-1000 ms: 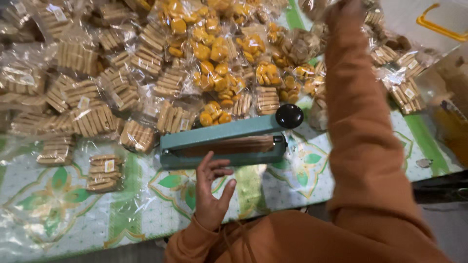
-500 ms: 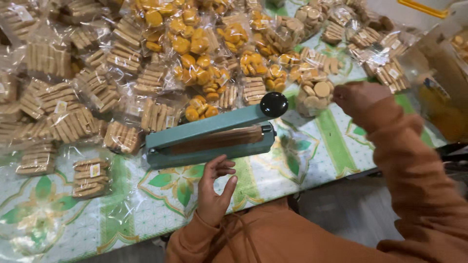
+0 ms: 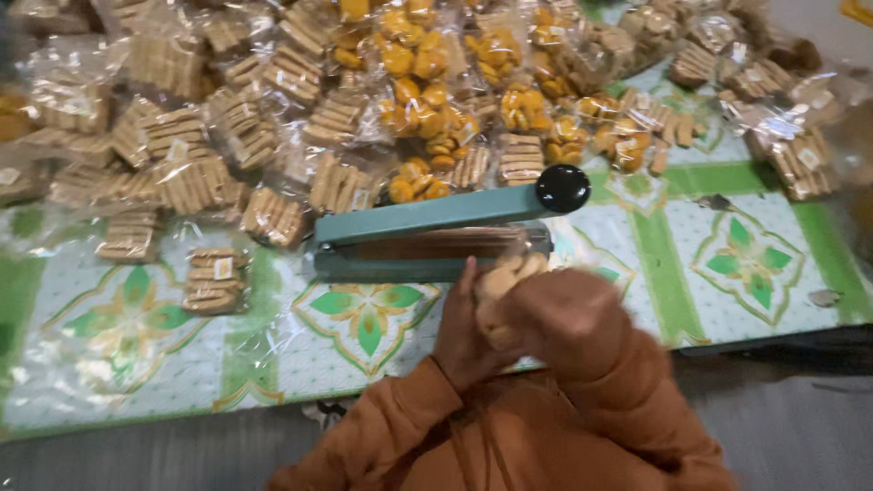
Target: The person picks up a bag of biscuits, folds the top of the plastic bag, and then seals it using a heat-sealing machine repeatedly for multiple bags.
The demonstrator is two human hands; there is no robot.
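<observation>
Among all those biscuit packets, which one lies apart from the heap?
The small packet of pale biscuits, alone on the tablecloth left of the teal sealer.

Soft, even light; glare on plastic wrappers; motion-blurred hands (image 3: 536,318).

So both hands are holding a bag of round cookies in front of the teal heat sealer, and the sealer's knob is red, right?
Not quite: the knob on the teal heat sealer is black, not red, as the head view shows. The rest holds: the left hand and right hand hold a bag of round cookies in front of the sealer.
</observation>
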